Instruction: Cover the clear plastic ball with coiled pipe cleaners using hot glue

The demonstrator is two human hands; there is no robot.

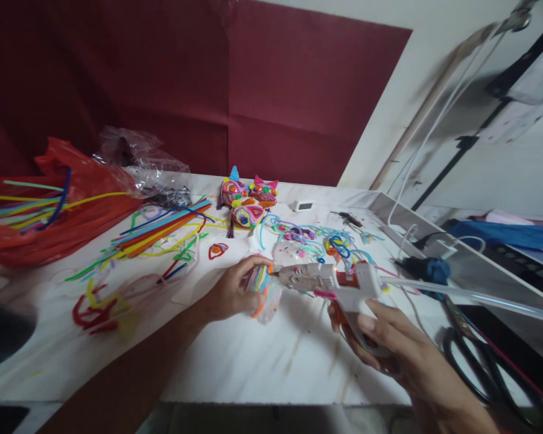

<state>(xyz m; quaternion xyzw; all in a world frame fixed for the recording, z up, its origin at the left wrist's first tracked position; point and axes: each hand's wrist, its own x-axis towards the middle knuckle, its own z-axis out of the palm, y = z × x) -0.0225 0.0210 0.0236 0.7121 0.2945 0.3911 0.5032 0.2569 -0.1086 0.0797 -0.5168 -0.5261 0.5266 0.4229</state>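
**Glue gun nozzle at the pipe-cleaner piece**

Left hand (233, 292), centre of frame: fingers (253, 263) curled shut round a small clear piece wrapped w/ coloured pipe cleaner (263, 294), held just above the bench (262, 361). Right hand (391, 343), lower right: fingers closed on the grip of a white glue gun (339, 283), glue stick (470, 296) poking out the back toward the right edge. Nozzle tip touches, or is just beside, the piece at the left fingertips (blur makes it hard to say which).

Doing this well, as I judge it: keep the left fingertips back from the hot tip, steady the piece against the bench, squeeze gently so only a small bead lands on the seam, then hold the wire down w/o touching fresh glue. Watch the cord doesn't drag the loose bits.

Around them: tangle of blue & multicolour pipe-cleaner scraps (317, 238) just above the gun; three finished colourful animal-face figures (248, 202) upper centre; bundle of straight pipe cleaners (163, 232) to their left; red plastic bag (49, 223) at left edge, clear plastic bag (140, 160) behind it. Black scissors (484, 367) lower right, small white device (304, 206) near the back.

Bench is white, marble-like, some smears. Dark red wall (208, 90) behind, pale wall upper right.
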